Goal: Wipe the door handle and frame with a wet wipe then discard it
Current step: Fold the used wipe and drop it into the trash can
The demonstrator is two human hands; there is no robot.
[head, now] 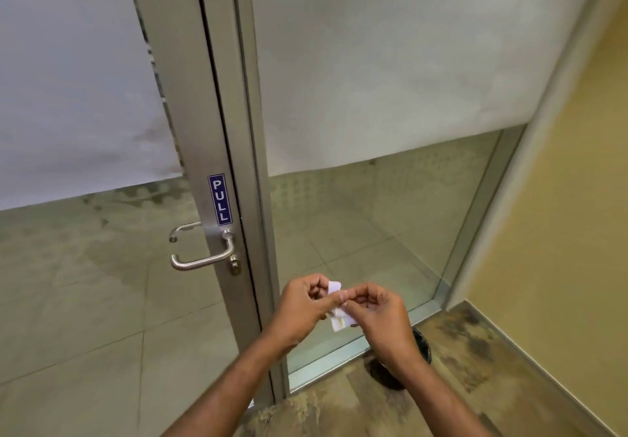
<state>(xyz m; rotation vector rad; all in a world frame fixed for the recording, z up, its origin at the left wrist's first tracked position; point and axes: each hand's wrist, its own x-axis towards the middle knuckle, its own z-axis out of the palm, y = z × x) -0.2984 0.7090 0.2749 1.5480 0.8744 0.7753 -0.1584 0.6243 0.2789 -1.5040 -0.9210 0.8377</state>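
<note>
Below door handle, left hand, right hand pinch wet wipe.

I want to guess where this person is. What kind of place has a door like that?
Probably an office or shop entrance. The glass door has a metal frame, a blue PULL sign above a steel lever handle, frosted film on the glass panel, and a tiled floor beyond.

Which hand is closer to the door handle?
Left. The left hand is just below and right of the door handle; the right hand is farther right. Both pinch the wipe.
</note>
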